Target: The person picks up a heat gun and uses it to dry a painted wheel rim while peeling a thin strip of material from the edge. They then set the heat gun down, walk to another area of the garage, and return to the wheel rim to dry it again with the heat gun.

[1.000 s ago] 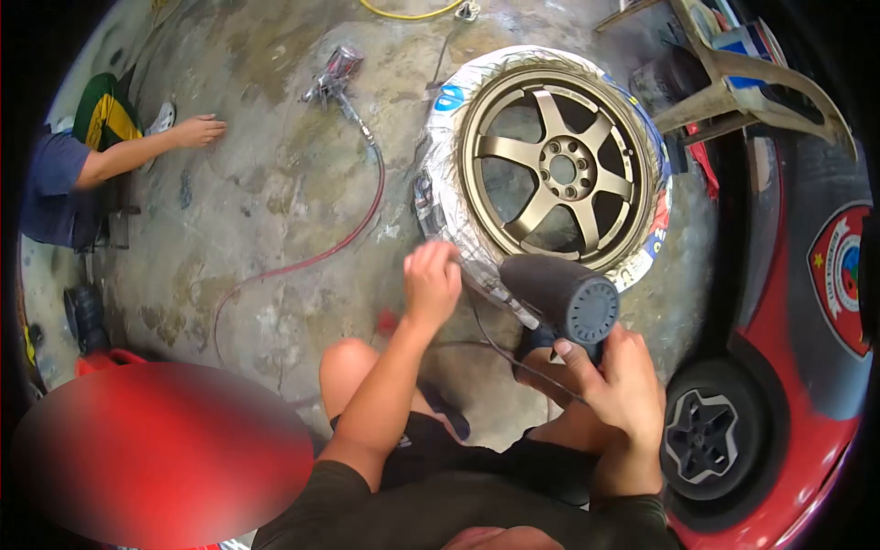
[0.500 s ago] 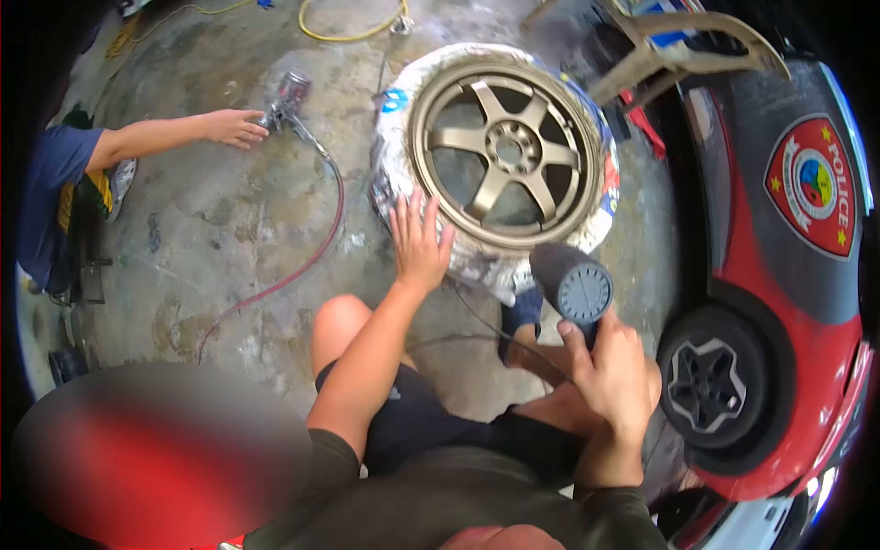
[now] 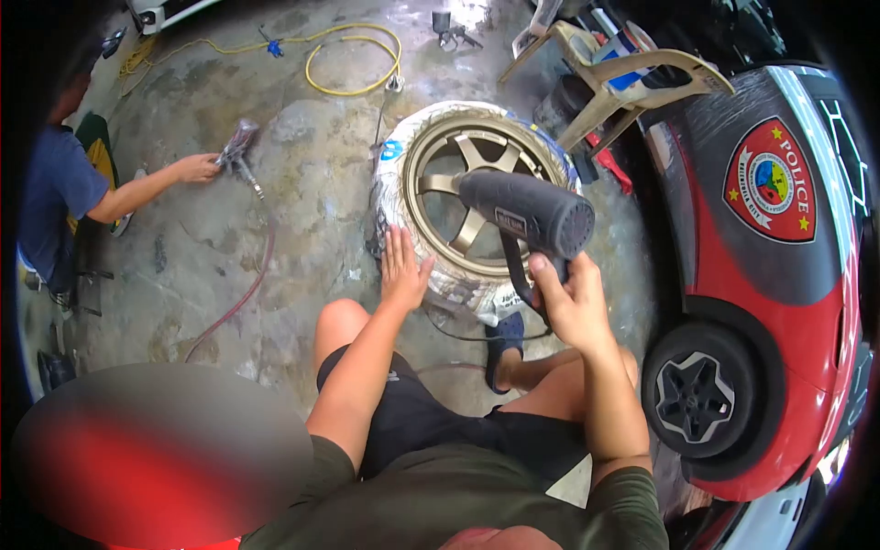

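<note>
Blower (image 3: 527, 213), black and with a pale label on its barrel, is in my right hand (image 3: 570, 298), which is closed around the handle with the thumb up near the barrel. I have it above the bronze wheel (image 3: 469, 231), its nose over the middle so that the hub is hidden from me, its round vented end to my right. A dark cord (image 3: 467, 339) curves along the floor (image 3: 312, 220) near my blue shoe (image 3: 505, 353).

The wheel lies flat on the floor in front of my knees, face up, spokes showing around the barrel. A white, printed plastic cover (image 3: 438, 282), crumpled in places, rings it. My left hand (image 3: 401, 273) is laid at the near left edge of this cover, fingers straight and nearly side by side, thumb held away from them; it grips nothing. I cannot tell how firmly it presses.

Off to my left, another person's hand (image 3: 195, 169) is at a spray gun (image 3: 236, 149), with a red hose (image 3: 257, 286) trailing across the floor. Beyond the wheel lies a yellow hose (image 3: 365, 89) in a loop. To my right are a tan plastic chair (image 3: 579, 53) and a red and grey car (image 3: 779, 348) bearing a POLICE badge (image 3: 772, 181).
</note>
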`<state>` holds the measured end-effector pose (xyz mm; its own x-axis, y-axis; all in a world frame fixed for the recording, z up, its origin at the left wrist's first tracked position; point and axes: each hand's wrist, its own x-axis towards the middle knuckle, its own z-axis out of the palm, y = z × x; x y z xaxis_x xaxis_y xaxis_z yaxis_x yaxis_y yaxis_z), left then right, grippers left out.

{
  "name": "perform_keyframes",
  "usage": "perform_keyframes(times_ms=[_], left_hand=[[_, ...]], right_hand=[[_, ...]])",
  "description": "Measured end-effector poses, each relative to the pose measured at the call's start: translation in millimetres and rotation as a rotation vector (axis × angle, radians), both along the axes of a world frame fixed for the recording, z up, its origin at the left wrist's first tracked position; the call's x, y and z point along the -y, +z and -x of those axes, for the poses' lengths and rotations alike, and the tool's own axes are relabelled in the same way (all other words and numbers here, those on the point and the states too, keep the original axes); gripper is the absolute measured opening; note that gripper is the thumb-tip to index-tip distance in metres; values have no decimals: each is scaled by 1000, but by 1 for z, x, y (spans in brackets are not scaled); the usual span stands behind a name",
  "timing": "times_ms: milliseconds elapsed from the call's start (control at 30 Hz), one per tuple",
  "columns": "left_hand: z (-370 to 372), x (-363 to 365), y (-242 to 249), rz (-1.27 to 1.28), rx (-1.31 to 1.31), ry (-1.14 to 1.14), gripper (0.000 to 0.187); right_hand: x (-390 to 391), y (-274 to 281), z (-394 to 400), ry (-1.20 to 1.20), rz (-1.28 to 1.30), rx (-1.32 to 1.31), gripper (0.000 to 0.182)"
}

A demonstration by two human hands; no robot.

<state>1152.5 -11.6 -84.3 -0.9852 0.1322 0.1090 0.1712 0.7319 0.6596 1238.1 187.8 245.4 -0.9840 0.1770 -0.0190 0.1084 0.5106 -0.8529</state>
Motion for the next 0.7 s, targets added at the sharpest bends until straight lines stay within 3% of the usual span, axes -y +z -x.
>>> perform_keyframes(times_ms=[67,200,267,333,400,500,567,633,700], left_hand=[[-2,10,2,32,42,-66,95],[-34,3,32,77,-24,-113,71],[-53,2,61,-106,-241,-476,44],[-58,-3,71,-320,-17,-884,43],[-71,5,92,-121,399,-850,40],[-59,33,96,94,450,-697,27],[-48,68,40,-100,224,-538,15],[-36,98,32,54,184,-291,11],[-25,121,35,44,134,-44,16]], right_hand=[[2,-1,15,-20,-13,-123,34],[-3,2,20,-52,156,-86,34],[-8,-3,17,-28,294,-72,35],[-5,8,19,-21,303,-71,37],[-6,13,24,-14,335,-114,37],[-19,33,31,-61,405,-162,38],[-34,46,35,-82,379,-177,43],[-41,55,39,-94,408,-217,43],[-45,53,45,-107,433,-262,42]])
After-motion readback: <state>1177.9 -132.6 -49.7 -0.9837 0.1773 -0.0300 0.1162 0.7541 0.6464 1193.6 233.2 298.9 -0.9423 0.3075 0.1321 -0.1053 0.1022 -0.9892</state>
